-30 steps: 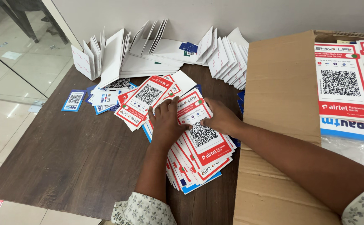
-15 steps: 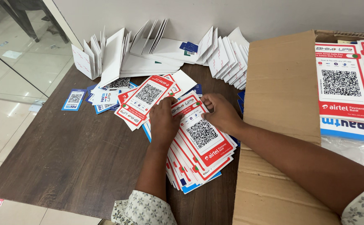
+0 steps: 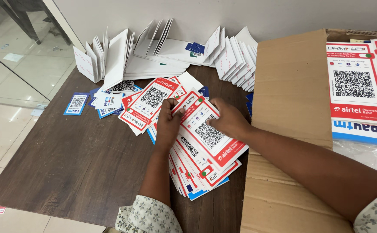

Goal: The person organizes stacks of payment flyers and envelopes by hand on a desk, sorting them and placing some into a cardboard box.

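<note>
**Top card lifted and turned off the pile**

We see the top red-and-white card [image 3: 205,129] now raised at its near end and tilted, where a second ago it lay flat on the fanned pile of cards [image 3: 197,170]. It has also turned, its far corner swinging up and away from the pile. Our left hand [image 3: 167,125] has shifted from resting flat over the card's left side to pinching its left edge with fingers curled. Our right hand [image 3: 227,121] has slid from the card's far right corner onto its face, beside the square code.
</note>
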